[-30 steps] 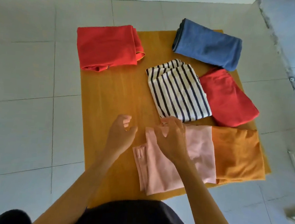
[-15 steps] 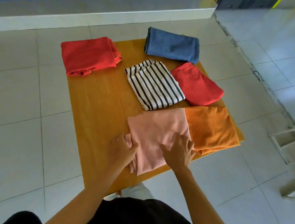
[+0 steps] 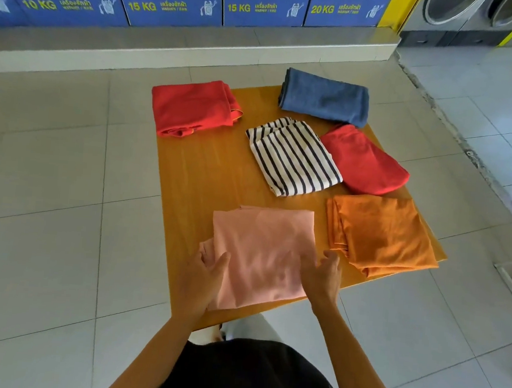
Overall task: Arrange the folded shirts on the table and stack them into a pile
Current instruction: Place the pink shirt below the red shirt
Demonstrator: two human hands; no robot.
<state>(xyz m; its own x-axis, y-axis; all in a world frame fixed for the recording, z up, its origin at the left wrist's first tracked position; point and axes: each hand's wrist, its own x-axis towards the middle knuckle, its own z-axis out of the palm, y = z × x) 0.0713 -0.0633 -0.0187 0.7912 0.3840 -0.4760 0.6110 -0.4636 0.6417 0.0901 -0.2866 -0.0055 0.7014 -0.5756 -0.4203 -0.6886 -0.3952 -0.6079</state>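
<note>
The pink folded shirt lies at the near edge of the tabletop, directly between the two hands, its long axis running near to far with a slight lean to the right. The left hand rests on its near-left edge, thumb on top of the cloth and the fingers apparently tucked at or under the loose layers that stick out on that side; the fold hides how far under they go. The right hand sits at the near-right edge, its fingers loosely curled against the side of the shirt, touching it but not visibly pinching it. Neither hand is clenched, so this looks like squaring up or a two-handed scoop rather than a firm grasp.

Both hands are equally near the pink shirt, and the next candidates all lie to the right and farther off: the orange shirt just beside the right hand, the striped shirt beyond, then the darker red shirt and the blue shirt at the far right. The red shirt hangs over the far-left corner, well apart. No pile exists yet; the pink shirt seems meant as its base.
</note>
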